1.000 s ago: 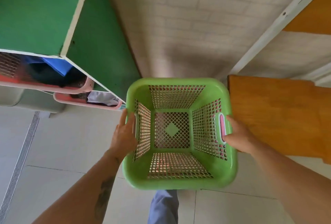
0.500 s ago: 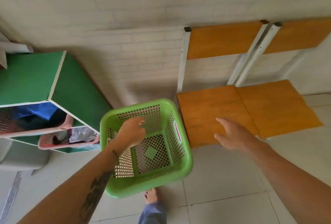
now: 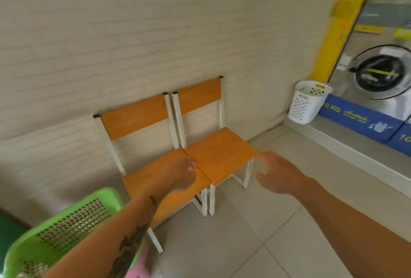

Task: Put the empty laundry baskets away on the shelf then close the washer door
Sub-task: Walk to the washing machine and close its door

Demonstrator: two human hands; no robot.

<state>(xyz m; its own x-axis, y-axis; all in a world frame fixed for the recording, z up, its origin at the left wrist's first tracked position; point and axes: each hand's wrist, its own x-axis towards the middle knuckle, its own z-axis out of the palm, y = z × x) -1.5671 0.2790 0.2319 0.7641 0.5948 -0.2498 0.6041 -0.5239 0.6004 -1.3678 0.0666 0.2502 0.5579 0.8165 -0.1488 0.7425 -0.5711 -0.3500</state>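
A green mesh laundry basket [image 3: 66,217] shows at the bottom left corner, empty, partly hidden by my left forearm. My left hand [image 3: 180,173] hovers over the orange chair seats with loosely curled fingers and holds nothing. My right hand [image 3: 275,173] is out in front over the floor, fingers spread, holding nothing. A white laundry basket [image 3: 304,104] stands on the floor in the far right corner next to the washer. The washer [image 3: 378,73] at the right edge has its round glass door [image 3: 382,70] swung partly out.
Two orange chairs with white frames [image 3: 200,159] stand side by side against the brick-pattern wall. A yellow pillar [image 3: 333,21] rises beside the washer. A raised step [image 3: 347,146] runs under the washer. A dark green edge [image 3: 9,224] of the shelf shows at far left.
Both hands have let go of the green basket, which now lies at the bottom left. The view has swung right, bringing the chairs, white basket and washer into sight.
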